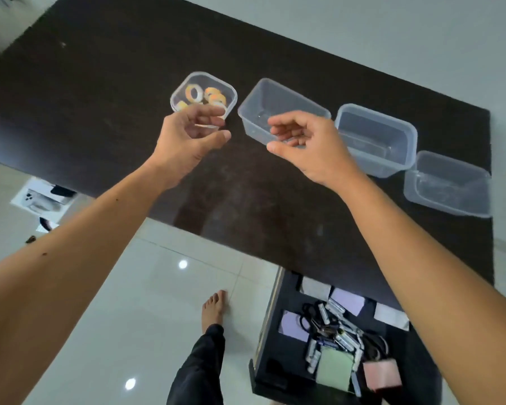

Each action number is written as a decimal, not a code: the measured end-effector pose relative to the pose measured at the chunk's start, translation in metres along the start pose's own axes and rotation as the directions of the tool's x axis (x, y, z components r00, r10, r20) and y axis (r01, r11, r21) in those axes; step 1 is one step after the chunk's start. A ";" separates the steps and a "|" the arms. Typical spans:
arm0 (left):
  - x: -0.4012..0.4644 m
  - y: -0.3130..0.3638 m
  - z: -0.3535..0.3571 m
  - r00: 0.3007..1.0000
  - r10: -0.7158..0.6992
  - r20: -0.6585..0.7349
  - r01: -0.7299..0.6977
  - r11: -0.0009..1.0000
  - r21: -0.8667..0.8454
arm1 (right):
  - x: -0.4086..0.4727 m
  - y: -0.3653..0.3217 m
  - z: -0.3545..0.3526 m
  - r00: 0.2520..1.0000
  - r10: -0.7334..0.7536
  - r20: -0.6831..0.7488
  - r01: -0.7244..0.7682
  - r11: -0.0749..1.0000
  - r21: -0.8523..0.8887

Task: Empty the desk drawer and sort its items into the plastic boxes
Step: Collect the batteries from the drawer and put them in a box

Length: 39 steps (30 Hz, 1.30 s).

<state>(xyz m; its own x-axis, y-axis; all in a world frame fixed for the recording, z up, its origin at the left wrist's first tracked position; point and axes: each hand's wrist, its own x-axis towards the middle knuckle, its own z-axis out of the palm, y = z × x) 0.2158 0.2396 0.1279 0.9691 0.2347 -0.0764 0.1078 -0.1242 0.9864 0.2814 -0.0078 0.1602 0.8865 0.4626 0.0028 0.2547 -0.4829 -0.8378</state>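
Dark desk (100, 112), four boxes: our left hand (187, 138) and right hand (301, 141) hover loosely curled, empty; drawer (327, 343) at 5 o'clock is full, so we risk mis-sorting or knocking the edge box (447, 185) at 3 o'clock.

Four boxes (285, 109) stand on the desk (100, 112), behind the drawer (319, 340).

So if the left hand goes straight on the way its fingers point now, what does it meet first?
Most likely the small square box with the orange tape rolls: the left hand hovers just before its near wall. Height above the desk is unclear, so it may pass over the rim.
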 end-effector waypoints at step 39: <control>-0.229 -0.175 0.262 0.726 -0.030 0.687 -0.532 0.608 0.589 | -0.393 0.266 0.010 0.941 0.339 0.015 -0.319 0.899 -0.300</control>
<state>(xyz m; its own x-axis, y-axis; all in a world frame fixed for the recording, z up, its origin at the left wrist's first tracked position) 0.0332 -0.0454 -0.0658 0.8527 -0.4884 -0.1856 -0.3196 -0.7685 0.5543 -0.0028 -0.3105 -0.0697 0.9143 0.2827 -0.2901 0.0617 -0.8050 -0.5900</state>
